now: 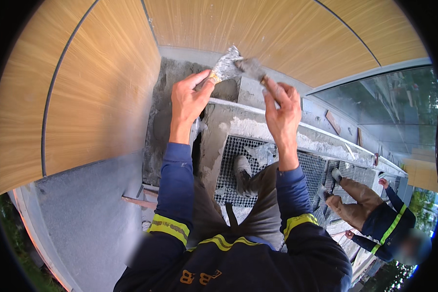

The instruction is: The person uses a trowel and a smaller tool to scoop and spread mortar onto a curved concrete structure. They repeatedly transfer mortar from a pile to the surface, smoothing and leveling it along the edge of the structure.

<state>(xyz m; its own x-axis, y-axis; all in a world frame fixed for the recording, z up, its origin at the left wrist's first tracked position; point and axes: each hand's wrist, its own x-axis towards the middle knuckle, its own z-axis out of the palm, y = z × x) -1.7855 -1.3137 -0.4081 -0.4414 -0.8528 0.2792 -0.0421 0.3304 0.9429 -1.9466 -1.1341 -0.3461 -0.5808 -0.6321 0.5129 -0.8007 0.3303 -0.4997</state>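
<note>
My left hand [191, 96] is closed around the yellowish handle of a putty knife [227, 65], whose wide blade is smeared with pale grey paste. In my right hand [283, 108] is a second scraper [252, 69], blurred by motion, its dirty blade tilted toward the first one. The two blades meet or nearly meet; contact cannot be made out. Both tools are raised in front of the lower edge of the wood-look wall panels [258, 29]. Beneath them runs a rough concrete base [170, 73].
A metal strip [321, 132] runs along the concrete step. My foot [242, 170] is on black plastic grating [228, 146]. At the right a co-worker [374, 209] in dark, reflective-striped clothing is near a glass pane [394, 102]. Wood scraps [333, 121] lie on the ledge.
</note>
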